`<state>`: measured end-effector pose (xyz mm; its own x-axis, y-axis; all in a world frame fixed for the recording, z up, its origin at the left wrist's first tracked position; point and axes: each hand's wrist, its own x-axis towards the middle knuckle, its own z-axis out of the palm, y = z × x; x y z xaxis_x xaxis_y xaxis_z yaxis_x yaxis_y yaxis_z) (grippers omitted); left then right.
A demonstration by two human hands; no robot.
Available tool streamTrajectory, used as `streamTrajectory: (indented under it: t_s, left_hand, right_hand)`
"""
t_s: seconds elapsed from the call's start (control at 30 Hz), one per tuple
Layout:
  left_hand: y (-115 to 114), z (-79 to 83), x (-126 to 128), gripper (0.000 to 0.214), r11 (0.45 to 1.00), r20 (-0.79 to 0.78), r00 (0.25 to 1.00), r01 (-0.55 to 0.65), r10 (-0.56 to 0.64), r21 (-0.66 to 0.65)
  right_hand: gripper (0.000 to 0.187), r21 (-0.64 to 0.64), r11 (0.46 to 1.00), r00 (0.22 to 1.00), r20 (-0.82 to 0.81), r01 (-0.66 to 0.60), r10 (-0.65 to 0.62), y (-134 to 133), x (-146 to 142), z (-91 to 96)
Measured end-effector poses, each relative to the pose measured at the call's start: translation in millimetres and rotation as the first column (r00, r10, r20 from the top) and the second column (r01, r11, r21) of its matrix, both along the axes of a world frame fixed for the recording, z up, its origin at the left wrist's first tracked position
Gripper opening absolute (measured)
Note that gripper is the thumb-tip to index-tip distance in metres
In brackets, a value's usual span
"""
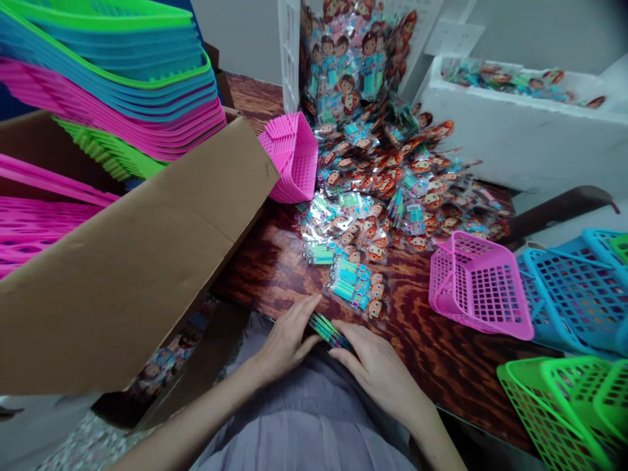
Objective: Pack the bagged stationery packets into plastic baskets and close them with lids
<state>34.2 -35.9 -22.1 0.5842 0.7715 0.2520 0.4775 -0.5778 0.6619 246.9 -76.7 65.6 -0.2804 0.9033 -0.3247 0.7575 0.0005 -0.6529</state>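
Note:
At the near edge of the dark wooden table point(275, 268), my left hand point(287, 340) and my right hand point(375, 369) close together on a small stack of packets point(330, 330), held edge-on between the fingers. Just beyond them lies a fanned bundle of the same packets point(356, 288), with cartoon child faces on them. A large heap of these packets point(392, 176) spreads over the table's middle and back.
A pink basket point(478, 284) stands to the right, with blue baskets point(579, 291) and green baskets point(574, 405) past it. Another pink basket point(294, 154) lies tipped at the back. A cardboard box flap point(132, 261) and stacked coloured baskets point(112, 72) fill the left. A white foam box point(515, 131) sits back right.

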Motion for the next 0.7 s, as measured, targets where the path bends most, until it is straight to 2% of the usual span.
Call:
streamTrajectory:
  t_s: [0.13,0.27,0.33,0.4,0.5,0.53,0.6,0.63,0.7]
  left_hand:
    - [0,1.2,0,0.074,1.0,-0.017,1.0,0.0,0.0,-0.003]
    - [1,15.7,7,0.072,0.998,-0.116,0.993,-0.002,0.01,0.063]
    - [3,25.7,15,0.068,0.986,-0.233,0.973,0.049,-0.011,0.161]
    - [6,33.5,23,0.064,0.961,-0.349,0.935,0.153,-0.066,0.229]
    - [12,37.1,33,0.045,0.935,-0.452,0.883,0.26,-0.129,0.241]
    - [14,36.3,35,0.034,0.932,-0.466,0.875,0.267,-0.129,0.244]
    - [18,32.7,37,0.012,0.927,-0.472,0.873,0.273,-0.126,0.257]
    - [19,30.4,37,0.008,0.925,-0.467,0.876,0.272,-0.123,0.266]
    - [19,26.2,36,0.01,0.921,-0.454,0.883,0.267,-0.116,0.283]
  right_hand:
    - [0.055,0.008,1.0,0.999,0.042,-0.028,0.028,-1,0,-3.6]
    - [0.055,0.039,0.998,0.993,0.11,-0.051,0.047,-5,-6,-10.0]
    - [0.048,0.069,0.996,0.99,0.134,-0.047,0.038,-4,-7,-10.0]
    - [0.035,0.079,0.995,0.991,0.122,-0.06,0.05,2,-2,-8.0]
    - [0.015,0.041,0.996,0.997,0.02,-0.078,0.078,24,14,-7.8]
    - [0.016,0.064,0.997,0.999,0.024,-0.034,0.032,33,20,-9.9]
    - [0.015,0.207,0.973,0.981,0.139,0.103,-0.133,50,30,-18.3]
    - [0.015,0.297,0.944,0.952,0.218,0.146,-0.216,57,33,-24.1]
    - [0.031,0.402,0.905,0.894,0.342,0.139,-0.289,65,36,-36.4]
